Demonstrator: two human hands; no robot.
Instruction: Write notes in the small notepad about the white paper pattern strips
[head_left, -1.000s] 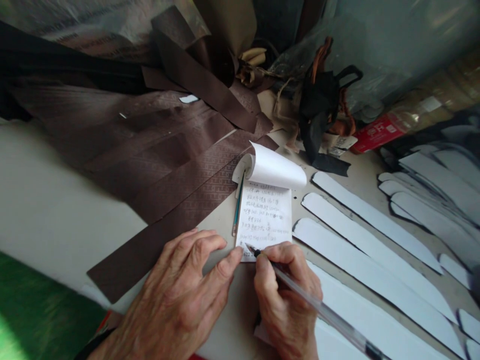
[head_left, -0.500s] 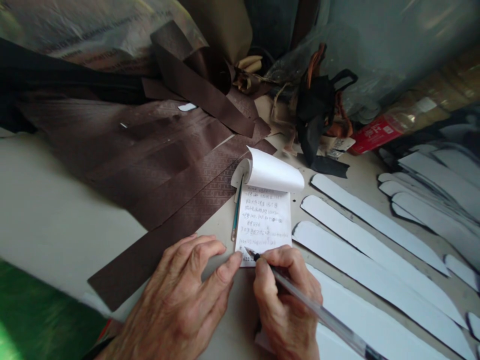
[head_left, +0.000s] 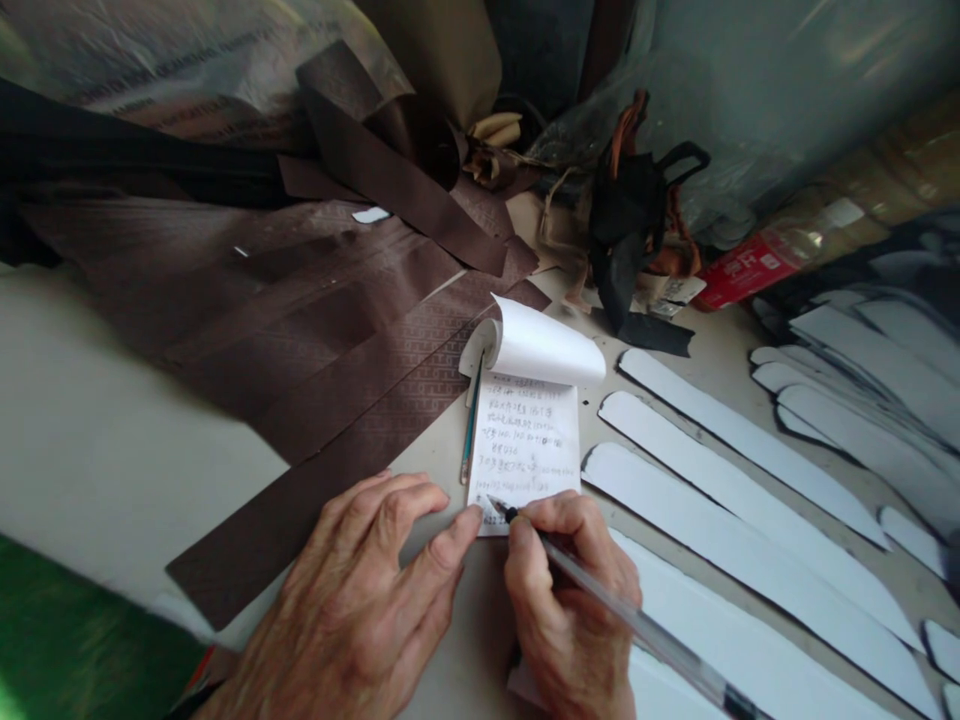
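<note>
A small white notepad (head_left: 529,440) lies open on the table, its top pages curled back and its sheet covered with handwriting. My right hand (head_left: 566,610) pinches a clear ballpoint pen (head_left: 637,630), whose tip rests on the pad's bottom left corner. Beside it, my left hand (head_left: 360,610) lies flat on the table, fingers spread, the fingertips pressing the pad's lower left edge. A second, teal pen (head_left: 470,425) lies along the pad's left side.
Long brown patterned strips (head_left: 337,400) spread over the left and back. Several white, dark-edged elongated cut pieces (head_left: 742,510) lie in rows at the right. A black bag (head_left: 630,220), scraps and a red-labelled bottle (head_left: 757,265) crowd the back. Something green (head_left: 67,640) sits at the lower left.
The view has shifted slightly; both hands stay at the pad's bottom corner, with the pen tip barely moving along the last line.
</note>
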